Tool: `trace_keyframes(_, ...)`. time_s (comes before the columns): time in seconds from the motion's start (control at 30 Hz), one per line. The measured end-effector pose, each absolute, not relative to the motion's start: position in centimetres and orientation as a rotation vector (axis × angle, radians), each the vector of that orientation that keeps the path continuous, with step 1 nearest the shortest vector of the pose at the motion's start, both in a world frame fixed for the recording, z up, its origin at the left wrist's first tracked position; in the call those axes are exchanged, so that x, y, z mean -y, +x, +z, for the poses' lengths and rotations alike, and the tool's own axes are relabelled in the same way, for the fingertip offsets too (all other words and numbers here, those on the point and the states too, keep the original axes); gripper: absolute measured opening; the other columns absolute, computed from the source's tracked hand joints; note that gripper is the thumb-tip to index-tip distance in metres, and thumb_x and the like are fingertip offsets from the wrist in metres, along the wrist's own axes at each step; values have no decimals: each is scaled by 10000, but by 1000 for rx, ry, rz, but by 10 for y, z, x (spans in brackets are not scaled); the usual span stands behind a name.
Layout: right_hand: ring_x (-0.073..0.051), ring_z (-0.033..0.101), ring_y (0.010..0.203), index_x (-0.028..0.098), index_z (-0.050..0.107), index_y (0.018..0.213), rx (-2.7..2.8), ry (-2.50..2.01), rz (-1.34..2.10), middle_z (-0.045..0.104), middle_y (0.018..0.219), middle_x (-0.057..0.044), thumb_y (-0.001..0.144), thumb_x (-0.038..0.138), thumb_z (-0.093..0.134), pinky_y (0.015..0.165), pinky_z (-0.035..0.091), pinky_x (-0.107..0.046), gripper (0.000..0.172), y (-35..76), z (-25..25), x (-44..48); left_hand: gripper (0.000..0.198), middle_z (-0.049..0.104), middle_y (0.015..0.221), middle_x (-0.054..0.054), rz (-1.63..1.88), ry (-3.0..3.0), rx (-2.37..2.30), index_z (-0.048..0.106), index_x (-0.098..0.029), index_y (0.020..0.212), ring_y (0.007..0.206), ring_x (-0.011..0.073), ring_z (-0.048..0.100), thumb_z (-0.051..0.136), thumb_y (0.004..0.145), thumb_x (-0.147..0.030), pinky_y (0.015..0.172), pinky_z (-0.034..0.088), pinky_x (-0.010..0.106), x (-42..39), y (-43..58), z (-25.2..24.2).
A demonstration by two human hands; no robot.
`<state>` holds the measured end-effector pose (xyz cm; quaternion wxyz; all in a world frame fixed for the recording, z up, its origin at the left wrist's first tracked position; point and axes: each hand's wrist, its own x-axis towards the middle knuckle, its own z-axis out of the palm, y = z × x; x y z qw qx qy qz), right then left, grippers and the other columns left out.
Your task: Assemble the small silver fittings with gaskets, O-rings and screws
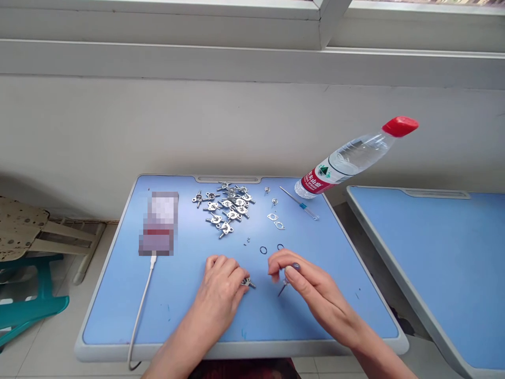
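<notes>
My left hand (221,287) rests on the blue desktop (177,316), its fingertips gripping a small metal fitting (248,283). My right hand (311,289) pinches a thin pointed tool (282,288), whose tip aims down at the desk near that fitting. Its upper part is hidden by my fingers. Above the hands lie two black rubber O-rings (263,250), with a few tiny screws (246,241) to their left. Further back sits a heap of several metal fittings (226,208), beside several flat metal plates (275,220) and a blue-handled small screwdriver (300,204).
A plastic water bottle (347,163) with a red cap lies at the desk's far right corner. A pixelated phone (158,223) has a white cable (142,316) trailing off the near edge. Another blue desk (426,263) stands right; a teal stool (33,302) stands left.
</notes>
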<state>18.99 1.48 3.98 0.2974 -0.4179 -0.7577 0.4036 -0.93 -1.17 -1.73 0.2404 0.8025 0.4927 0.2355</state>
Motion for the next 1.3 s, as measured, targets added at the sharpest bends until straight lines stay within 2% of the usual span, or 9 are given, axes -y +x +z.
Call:
trace_keyframes(0.1, -170, 548, 852, 232, 554, 918, 1972, -1065, 1107, 559, 907, -41, 1032, 267, 338, 741, 468, -285, 247, 189, 39, -18, 147, 587, 854, -3, 632, 2201, -1352, 589, -198, 923, 825, 183, 519, 638, 860, -74, 806, 383, 363, 11, -9, -16)
trace_keyframes(0.23, -159, 504, 778, 228, 518, 914, 1987, -971, 1164, 516, 848, -25, 1032, 248, 347, 694, 438, -285, 208, 184, 28, -20, 139, 585, 843, -5, 625, 2217, -1350, 600, -200, 913, 819, 181, 515, 637, 862, -77, 809, 388, 362, 10, -9, -15)
trace_keyframes(0.5, -161, 470, 800, 229, 442, 901, 2061, -892, 1216, 494, 865, -26, 1028, 215, 333, 708, 422, -292, 168, 179, 22, -20, 134, 581, 830, -6, 618, 2238, -1350, 575, -195, 868, 809, 182, 510, 644, 857, -82, 798, 401, 352, 9, -9, -13)
trace_keyframes(1.17, -167, 497, 740, 223, 446, 874, 2169, -854, 992, 532, 813, -34, 1020, 205, 322, 665, 471, -301, 192, 177, 25, -22, 118, 579, 828, -3, 639, 2239, -1345, 575, -201, 887, 806, 179, 507, 594, 889, -84, 807, 401, 348, 9, -9, -13)
trace_keyframes(1.3, -164, 543, 756, 214, 489, 943, 2227, -805, 920, 589, 832, -47, 1015, 183, 346, 672, 502, -297, 163, 177, 25, -22, 108, 567, 826, 0, 608, 2239, -1346, 569, -197, 880, 804, 180, 497, 556, 915, -95, 800, 399, 349, 10, -9, -13)
